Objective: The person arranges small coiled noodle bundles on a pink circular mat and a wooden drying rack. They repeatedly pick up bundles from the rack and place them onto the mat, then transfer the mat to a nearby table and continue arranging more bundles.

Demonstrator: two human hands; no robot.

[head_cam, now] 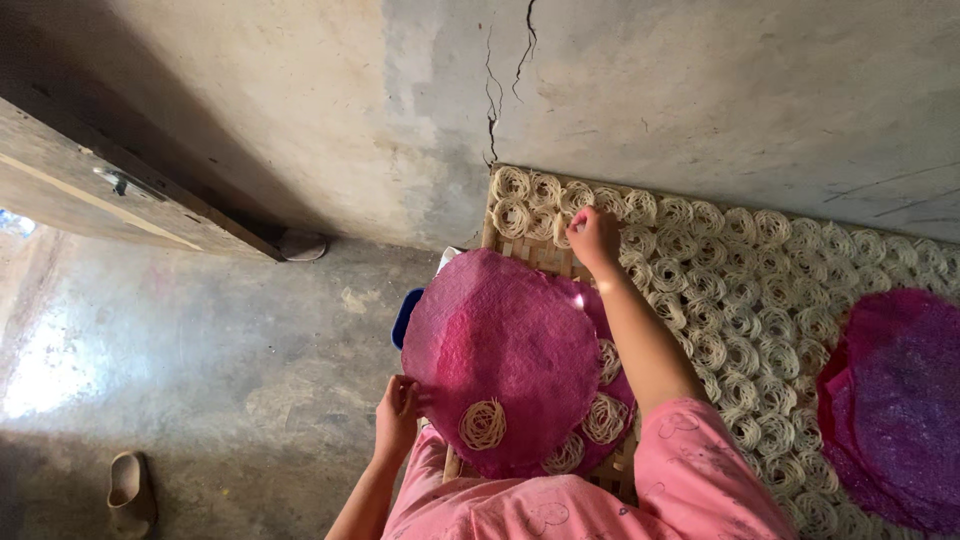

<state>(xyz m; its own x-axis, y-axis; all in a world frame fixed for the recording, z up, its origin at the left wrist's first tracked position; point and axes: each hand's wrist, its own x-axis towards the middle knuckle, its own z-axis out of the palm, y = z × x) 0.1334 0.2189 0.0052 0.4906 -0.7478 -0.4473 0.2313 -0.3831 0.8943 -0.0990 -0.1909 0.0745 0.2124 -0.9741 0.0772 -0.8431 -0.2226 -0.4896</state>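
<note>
Pink sleeves (pixel 690 470) frame our view; our left hand (pixel 396 415) pinches the near rim of the pink mesh disc (pixel 490 350), while our right hand (pixel 594 238), fingers curled on a noodle nest (pixel 566 228) beyond the disc, should set it snugly beside its neighbours on the bamboo tray (pixel 545 258). Cracked wall (pixel 500 90) behind; concrete floor (pixel 200 330) leftward.

1 head-worn view, steeply downward and close over the woven tray (pixel 520 250) (floor at left)
</note>
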